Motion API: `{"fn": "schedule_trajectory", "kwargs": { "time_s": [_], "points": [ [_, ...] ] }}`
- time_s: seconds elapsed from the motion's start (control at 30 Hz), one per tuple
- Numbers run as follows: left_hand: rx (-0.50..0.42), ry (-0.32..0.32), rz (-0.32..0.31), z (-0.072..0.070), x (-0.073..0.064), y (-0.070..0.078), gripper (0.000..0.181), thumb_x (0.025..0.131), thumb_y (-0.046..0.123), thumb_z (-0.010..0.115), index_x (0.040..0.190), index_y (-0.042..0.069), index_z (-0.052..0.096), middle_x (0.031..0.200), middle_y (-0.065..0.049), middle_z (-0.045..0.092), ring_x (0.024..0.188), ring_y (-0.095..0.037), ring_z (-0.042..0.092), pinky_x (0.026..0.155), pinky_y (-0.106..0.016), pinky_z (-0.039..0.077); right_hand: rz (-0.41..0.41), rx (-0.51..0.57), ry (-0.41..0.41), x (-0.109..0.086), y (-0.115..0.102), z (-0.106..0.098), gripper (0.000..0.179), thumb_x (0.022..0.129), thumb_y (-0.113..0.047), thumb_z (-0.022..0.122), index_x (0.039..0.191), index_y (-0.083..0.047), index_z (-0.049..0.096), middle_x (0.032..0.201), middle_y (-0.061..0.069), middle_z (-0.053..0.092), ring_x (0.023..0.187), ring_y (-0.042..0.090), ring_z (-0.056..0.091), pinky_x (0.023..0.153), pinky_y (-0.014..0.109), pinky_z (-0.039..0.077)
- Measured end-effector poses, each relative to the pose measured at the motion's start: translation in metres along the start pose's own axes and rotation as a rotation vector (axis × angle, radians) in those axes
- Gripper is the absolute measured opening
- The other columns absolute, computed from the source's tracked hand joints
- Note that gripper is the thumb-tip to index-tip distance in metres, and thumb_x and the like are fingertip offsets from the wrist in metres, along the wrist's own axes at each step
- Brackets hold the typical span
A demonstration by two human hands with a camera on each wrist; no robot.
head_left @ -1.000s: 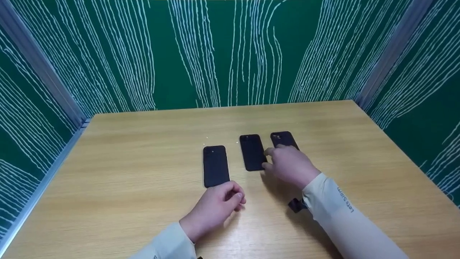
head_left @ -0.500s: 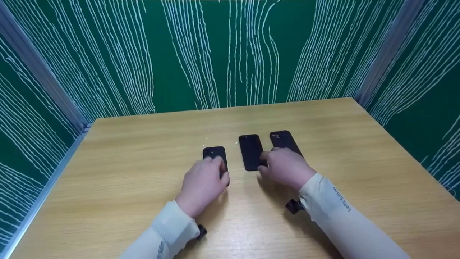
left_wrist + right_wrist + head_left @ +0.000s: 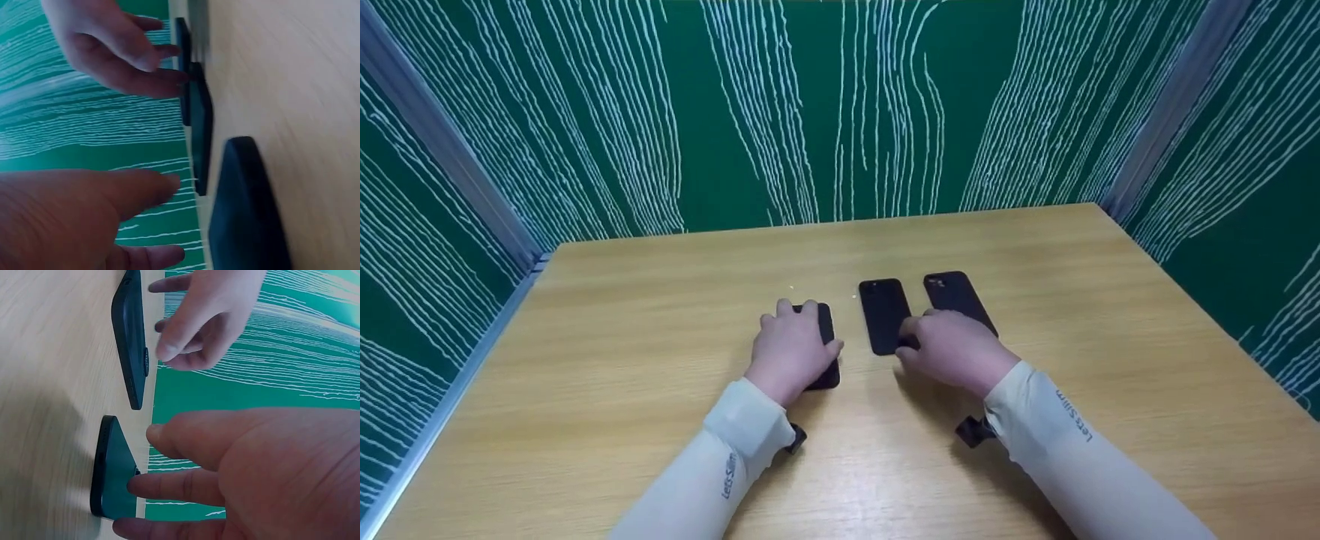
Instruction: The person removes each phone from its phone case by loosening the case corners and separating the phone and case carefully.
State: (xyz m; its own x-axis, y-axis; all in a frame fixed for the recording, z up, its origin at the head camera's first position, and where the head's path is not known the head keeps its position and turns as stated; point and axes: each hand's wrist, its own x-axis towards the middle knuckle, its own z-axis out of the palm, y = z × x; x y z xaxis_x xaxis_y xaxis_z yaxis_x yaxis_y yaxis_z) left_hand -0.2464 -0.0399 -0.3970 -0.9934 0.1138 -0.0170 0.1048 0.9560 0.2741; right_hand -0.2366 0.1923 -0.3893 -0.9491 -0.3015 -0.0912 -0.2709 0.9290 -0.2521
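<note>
Three black smartphones lie flat on the table with camera sides up. In the head view my left hand (image 3: 789, 352) is over the left phone (image 3: 828, 375), fingers spread toward its top and thumb by its right edge. The right wrist view shows a gap between that hand and the left phone (image 3: 129, 337). My right hand (image 3: 956, 351) hovers low between the middle phone (image 3: 883, 315) and the right phone (image 3: 958, 295), partly covering both. Its fingertips are at the middle phone's right edge; whether they touch I cannot tell. Its fingers look loosely extended in the right wrist view.
The wooden table (image 3: 622, 360) ends at a green wall (image 3: 735, 165) with white wavy lines. Metal posts (image 3: 1170, 112) stand at the corners. A few pale specks (image 3: 853, 296) lie near the phones. Small black wrist cameras (image 3: 975, 431) hang under both cuffs.
My left hand has moved forward and up from below the left phone to over it, its fingers spreading. The right hand shifted slightly back toward me; more of the right phone shows.
</note>
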Motion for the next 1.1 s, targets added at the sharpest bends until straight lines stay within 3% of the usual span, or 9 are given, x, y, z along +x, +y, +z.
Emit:
{"fn": "schedule_trajectory", "kwargs": {
  "time_s": [0.2, 0.4, 0.7, 0.83, 1.1],
  "points": [
    [0.044, -0.052, -0.061, 0.006, 0.001, -0.001, 0.089, 0.099, 0.069, 0.066, 0.165, 0.013, 0.045, 0.154, -0.033, 0.053, 0.121, -0.053, 0.064, 0.103, -0.055, 0.058, 0.002, 0.008, -0.013, 0.001, 0.001, -0.001, 0.036, 0.105, -0.032, 0.069, 0.132, -0.008, 0.077, 0.125, 0.015, 0.081, 0.107, 0.031, 0.075, 0.105, 0.055, 0.061],
    [0.114, -0.075, -0.070, 0.012, -0.001, -0.003, 0.095, 0.095, 0.075, 0.066, 0.168, 0.019, 0.043, 0.154, -0.034, 0.051, 0.115, -0.050, 0.065, 0.093, -0.049, 0.061, 0.009, -0.002, -0.021, 0.001, 0.001, 0.000, 0.038, 0.106, -0.032, 0.070, 0.134, -0.008, 0.076, 0.128, 0.016, 0.079, 0.112, 0.032, 0.075, 0.107, 0.057, 0.060],
    [0.113, -0.081, -0.055, 0.012, -0.004, 0.000, 0.081, 0.090, 0.049, 0.077, 0.162, 0.020, 0.051, 0.148, -0.032, 0.055, 0.113, -0.049, 0.064, 0.084, -0.052, 0.062, 0.005, -0.004, 0.000, -0.001, 0.002, -0.002, 0.036, 0.105, -0.032, 0.070, 0.131, -0.008, 0.077, 0.124, 0.015, 0.079, 0.107, 0.030, 0.073, 0.104, 0.055, 0.060],
    [0.123, -0.098, -0.046, 0.011, -0.006, 0.000, 0.080, 0.091, 0.048, 0.078, 0.162, 0.024, 0.050, 0.149, -0.032, 0.056, 0.117, -0.049, 0.062, 0.084, -0.053, 0.063, 0.005, -0.001, -0.001, -0.001, 0.002, -0.002, 0.036, 0.105, -0.032, 0.070, 0.131, -0.008, 0.077, 0.125, 0.015, 0.079, 0.110, 0.031, 0.073, 0.106, 0.056, 0.059],
    [0.088, -0.073, -0.031, 0.010, -0.002, -0.004, 0.071, 0.096, 0.047, 0.078, 0.159, 0.027, 0.055, 0.143, -0.032, 0.059, 0.116, -0.049, 0.064, 0.085, -0.056, 0.063, 0.004, -0.006, 0.002, -0.002, 0.001, -0.002, 0.035, 0.106, -0.032, 0.070, 0.131, -0.008, 0.077, 0.123, 0.014, 0.080, 0.110, 0.031, 0.074, 0.105, 0.056, 0.060]
  ]
}}
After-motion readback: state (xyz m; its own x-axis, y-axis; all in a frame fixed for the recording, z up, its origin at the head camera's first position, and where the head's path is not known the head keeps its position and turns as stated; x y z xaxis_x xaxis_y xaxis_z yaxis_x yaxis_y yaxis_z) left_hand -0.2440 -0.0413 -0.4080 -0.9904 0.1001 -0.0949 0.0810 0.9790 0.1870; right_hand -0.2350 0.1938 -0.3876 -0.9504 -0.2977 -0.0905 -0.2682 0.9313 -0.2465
